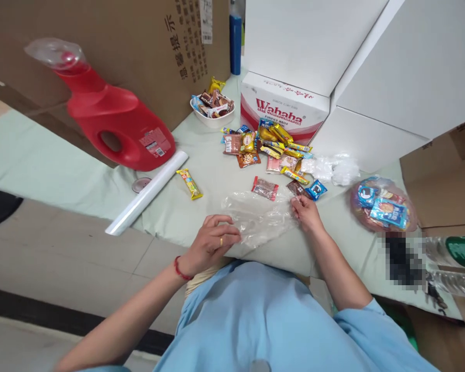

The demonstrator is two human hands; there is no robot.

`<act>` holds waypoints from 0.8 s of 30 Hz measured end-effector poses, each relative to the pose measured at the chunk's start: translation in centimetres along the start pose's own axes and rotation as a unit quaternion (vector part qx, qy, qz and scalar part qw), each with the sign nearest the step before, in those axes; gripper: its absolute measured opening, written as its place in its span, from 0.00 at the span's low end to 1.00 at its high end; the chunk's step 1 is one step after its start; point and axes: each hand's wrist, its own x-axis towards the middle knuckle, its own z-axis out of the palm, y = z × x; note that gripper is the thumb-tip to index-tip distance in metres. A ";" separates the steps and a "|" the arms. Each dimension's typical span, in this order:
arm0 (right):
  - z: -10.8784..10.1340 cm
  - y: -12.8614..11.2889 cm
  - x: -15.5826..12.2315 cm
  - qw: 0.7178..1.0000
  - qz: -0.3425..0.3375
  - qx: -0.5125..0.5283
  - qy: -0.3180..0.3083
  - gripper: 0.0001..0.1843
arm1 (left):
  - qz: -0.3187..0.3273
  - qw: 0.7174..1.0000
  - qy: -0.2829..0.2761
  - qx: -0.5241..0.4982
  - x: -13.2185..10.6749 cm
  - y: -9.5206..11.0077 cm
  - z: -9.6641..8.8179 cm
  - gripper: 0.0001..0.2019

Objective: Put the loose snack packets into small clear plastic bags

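On the table (213, 178), a lane from the near edge, left of the clear bag (261, 219), runs between the yellow bar (189, 184) and the snack heap (271, 151) toward the white bowl (213, 122), the red jug (120, 108) and white roll (148, 192) blocking leftward.

There are two bottles (463, 251), one bowl (213, 122), one red jug (127, 111), one white roll (147, 192), one Wahaha carton (273, 109), one snack-filled bag (357, 204) and one held clear bag (259, 219). Piled snack packets (281, 133) overlap too much to count.

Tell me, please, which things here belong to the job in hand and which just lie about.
Probably the job: clear plastic bag between left hand and right hand, loose wrapped snacks.
Apparently lying about: red jug, white roll, clear bottles.
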 end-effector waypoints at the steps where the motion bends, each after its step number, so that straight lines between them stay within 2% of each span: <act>1: -0.2 -0.1 0.3 1.000 0.007 -0.002 -0.006 0.24 | 0.004 1.000 -0.005 0.007 -0.8 0.0 -0.6 0.11; 3: -0.4 -0.3 1.0 1.000 0.014 -0.007 -0.021 0.24 | 0.014 0.999 -0.028 0.029 -2.4 -0.2 -1.4 0.13; 5: -0.5 -0.5 1.6 0.999 0.008 -0.014 -0.042 0.23 | 0.008 0.995 -0.088 0.046 -3.8 -0.6 -2.0 0.16; 8: -0.3 -0.5 2.3 0.997 -0.017 -0.038 -0.070 0.22 | -0.078 0.979 -0.185 0.030 -5.4 -1.0 -2.7 0.22; 10: -0.3 -0.3 2.4 0.994 -0.046 -0.068 -0.076 0.21 | -0.170 0.970 -0.172 0.025 -5.8 -1.1 -3.2 0.24; 12: -0.2 -0.4 2.1 0.984 -0.104 -0.136 -0.052 0.20 | -0.237 0.962 -0.109 0.075 -5.6 -1.0 -3.4 0.22; 14: -0.2 -1.0 1.2 0.948 -0.198 -0.249 0.007 0.20 | -0.253 0.951 -0.064 0.168 -4.6 -0.7 -3.3 0.18; 16: 0.1 -2.0 0.0 0.886 -0.291 -0.354 0.066 0.23 | -0.230 0.940 -0.054 0.246 -3.1 -0.4 -2.7 0.15; 17: 0.4 -2.5 -0.7 0.858 -0.328 -0.390 0.067 0.25 | -0.215 0.938 -0.056 0.266 -2.2 -0.2 -2.3 0.13; 18: 0.9 -3.0 -1.3 0.836 -0.356 -0.416 0.040 0.26 | -0.198 0.939 -0.056 0.275 -1.3 -0.2 -1.7 0.13; 20: 2.1 -3.3 -2.2 0.804 -0.375 -0.455 -0.075 0.30 | -0.169 0.945 -0.065 0.273 0.4 -0.3 -0.4 0.12; 22: 3.2 -2.9 -2.6 0.778 -0.344 -0.491 -0.188 0.34 | -0.153 0.950 -0.091 0.257 1.5 -1.0 0.9 0.14; 24: 3.7 -2.1 -2.6 0.771 -0.302 -0.510 -0.232 0.32 | -0.161 0.948 -0.134 0.241 1.9 -2.1 2.0 0.21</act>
